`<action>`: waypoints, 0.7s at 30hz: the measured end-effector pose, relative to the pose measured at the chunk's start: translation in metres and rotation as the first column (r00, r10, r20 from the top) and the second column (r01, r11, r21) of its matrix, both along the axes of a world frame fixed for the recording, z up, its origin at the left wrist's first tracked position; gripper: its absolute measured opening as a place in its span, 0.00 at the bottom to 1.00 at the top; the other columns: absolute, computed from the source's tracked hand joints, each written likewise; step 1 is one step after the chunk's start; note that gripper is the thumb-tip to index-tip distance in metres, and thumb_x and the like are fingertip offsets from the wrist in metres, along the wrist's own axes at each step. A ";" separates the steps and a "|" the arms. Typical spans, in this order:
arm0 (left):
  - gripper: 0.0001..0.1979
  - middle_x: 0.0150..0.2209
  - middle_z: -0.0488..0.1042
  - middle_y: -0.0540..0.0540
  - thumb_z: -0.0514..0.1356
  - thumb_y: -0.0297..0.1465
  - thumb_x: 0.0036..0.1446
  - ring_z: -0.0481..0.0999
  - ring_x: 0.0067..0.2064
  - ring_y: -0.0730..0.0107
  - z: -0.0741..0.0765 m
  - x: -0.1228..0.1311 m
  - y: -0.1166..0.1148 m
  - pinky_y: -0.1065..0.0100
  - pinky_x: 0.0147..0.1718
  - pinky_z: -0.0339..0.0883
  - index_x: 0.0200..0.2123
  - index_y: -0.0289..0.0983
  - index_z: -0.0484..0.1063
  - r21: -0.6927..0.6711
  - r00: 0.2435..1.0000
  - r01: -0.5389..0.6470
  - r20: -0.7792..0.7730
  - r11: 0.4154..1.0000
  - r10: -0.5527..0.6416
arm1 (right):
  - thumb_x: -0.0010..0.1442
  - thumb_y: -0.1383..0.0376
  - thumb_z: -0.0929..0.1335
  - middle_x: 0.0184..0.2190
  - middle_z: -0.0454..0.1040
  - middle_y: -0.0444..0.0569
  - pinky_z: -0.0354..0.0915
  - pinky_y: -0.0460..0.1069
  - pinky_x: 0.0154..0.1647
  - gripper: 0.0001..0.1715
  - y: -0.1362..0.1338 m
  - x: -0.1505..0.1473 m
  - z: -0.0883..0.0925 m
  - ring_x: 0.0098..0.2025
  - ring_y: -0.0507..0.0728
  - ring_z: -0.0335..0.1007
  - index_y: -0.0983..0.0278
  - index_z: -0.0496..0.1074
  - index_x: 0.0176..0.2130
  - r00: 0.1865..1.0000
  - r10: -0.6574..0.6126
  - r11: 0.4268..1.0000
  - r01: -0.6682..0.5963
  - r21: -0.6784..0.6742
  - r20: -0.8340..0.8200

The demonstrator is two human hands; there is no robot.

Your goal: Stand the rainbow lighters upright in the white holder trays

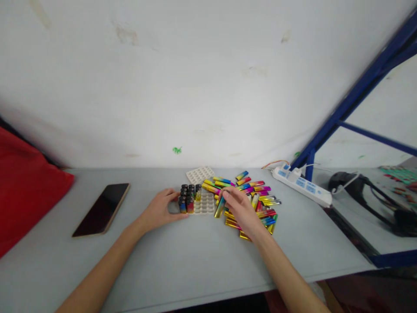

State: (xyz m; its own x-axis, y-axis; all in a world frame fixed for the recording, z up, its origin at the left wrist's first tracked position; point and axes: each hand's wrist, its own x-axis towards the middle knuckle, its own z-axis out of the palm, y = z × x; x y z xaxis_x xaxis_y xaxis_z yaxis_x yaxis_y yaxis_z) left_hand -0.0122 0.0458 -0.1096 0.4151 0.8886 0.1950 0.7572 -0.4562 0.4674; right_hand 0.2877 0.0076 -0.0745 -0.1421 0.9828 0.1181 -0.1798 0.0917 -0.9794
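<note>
A white tray [207,203] with rows of small pockets lies on the table. Several lighters with black tops [186,196] stand upright in its left part, with one more in the following column. My left hand [162,209] curves around the tray's left end, thumb along the front edge and fingers behind, holding it. Between the thumb and fingers of my right hand [239,208] is a blue-green and gold lighter [220,208], tilted just right of the tray. Around and under that hand lies a loose pile of shiny multicoloured lighters [265,213].
A second white pocketed tray [200,174] lies behind, near the wall. To the left are a phone [102,210] and red cloth [29,191]. On the right are a power strip [302,184], a blue metal frame [345,98] and a black strapped device [368,202].
</note>
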 end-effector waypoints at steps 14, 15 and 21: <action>0.28 0.42 0.78 0.42 0.71 0.57 0.50 0.78 0.44 0.51 0.002 0.001 -0.001 0.56 0.47 0.71 0.42 0.40 0.80 -0.002 1.000 0.000 0.010 1.000 0.000 | 0.67 0.39 0.66 0.21 0.56 0.39 0.47 0.48 0.24 0.31 0.021 -0.035 -0.013 0.24 0.52 0.49 0.58 0.61 0.26 0.968 -0.025 0.999 0.017 0.034 0.248; 0.29 0.42 0.78 0.42 0.71 0.57 0.50 0.78 0.45 0.50 0.002 0.001 -0.002 0.56 0.47 0.71 0.42 0.40 0.80 -0.003 1.000 -0.006 0.009 1.000 0.006 | 0.67 0.42 0.66 0.20 0.57 0.40 0.47 0.49 0.26 0.30 0.019 -0.035 -0.016 0.25 0.52 0.51 0.58 0.60 0.24 0.945 -0.083 0.994 0.057 0.091 0.315; 0.29 0.42 0.79 0.42 0.71 0.58 0.50 0.77 0.45 0.51 0.002 0.001 -0.002 0.56 0.46 0.71 0.41 0.39 0.81 0.002 1.000 -0.007 0.002 1.000 0.007 | 0.63 0.55 0.65 0.20 0.57 0.40 0.48 0.49 0.29 0.21 0.015 -0.035 -0.018 0.25 0.53 0.52 0.59 0.60 0.22 0.876 -0.148 0.979 0.063 0.194 0.460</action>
